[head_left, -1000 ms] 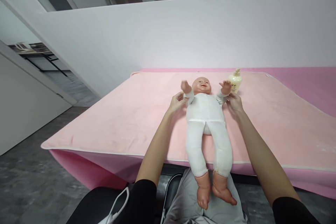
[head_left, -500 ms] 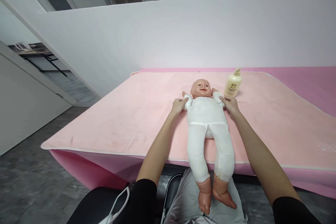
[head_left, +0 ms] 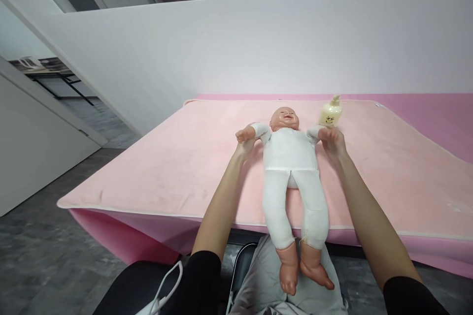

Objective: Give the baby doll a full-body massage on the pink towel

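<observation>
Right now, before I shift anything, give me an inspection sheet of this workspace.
Surface: pale pink blanket, laid over a darker pink covering.
Things: white-bodied doll lies on its back, reaching past the blanket's front edge.
Clutter: pale yellow pump bottle stands just beyond the right hand.
Hands: left hand and right hand each hold one of the doll's arms; fingers mostly hidden.
Cables: white cord-like loop beside the left black sleeve.
Surroundings: white wall behind, black chair lower left.

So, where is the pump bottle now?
In the head view, the pump bottle stands right of the baby doll's head, just beyond the right hand.
</observation>
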Demonstrator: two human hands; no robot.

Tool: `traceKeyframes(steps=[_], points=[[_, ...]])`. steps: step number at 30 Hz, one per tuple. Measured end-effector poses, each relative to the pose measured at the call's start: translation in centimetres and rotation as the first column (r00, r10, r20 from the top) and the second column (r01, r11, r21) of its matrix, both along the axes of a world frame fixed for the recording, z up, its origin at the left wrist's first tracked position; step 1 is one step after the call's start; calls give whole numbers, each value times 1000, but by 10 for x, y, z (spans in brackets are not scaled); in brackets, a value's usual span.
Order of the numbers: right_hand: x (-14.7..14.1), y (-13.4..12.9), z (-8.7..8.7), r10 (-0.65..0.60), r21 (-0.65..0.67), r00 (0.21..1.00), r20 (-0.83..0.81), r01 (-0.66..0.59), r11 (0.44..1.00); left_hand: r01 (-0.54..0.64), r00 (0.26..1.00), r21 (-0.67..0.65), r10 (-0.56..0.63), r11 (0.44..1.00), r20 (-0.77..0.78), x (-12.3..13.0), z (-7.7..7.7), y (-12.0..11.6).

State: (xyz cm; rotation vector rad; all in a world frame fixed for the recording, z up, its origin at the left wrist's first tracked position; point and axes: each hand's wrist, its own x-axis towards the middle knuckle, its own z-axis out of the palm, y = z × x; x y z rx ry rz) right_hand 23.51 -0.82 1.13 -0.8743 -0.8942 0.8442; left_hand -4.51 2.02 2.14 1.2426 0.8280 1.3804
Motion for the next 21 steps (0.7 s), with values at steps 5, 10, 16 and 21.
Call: traceKeyframes(steps=[5,10,16,21], points=[[8,-10,-16,115,-188,985,130,-90,978,211,955,-23,-212,977,-209,-8,-2,-7],[9,-11,-19,133,-166,987,89,-117,979,213,943,-10,-208,977,-258,-11,3,-15],[11,-8,-19,130,-160,989,69,-118,980,187,942,-75,-200,980,-270,-11,3,-13],[9,-10,-15,105,-172,994,24,-99,980,170,953,-43,-175,985,-249,-12,-2,-8]])
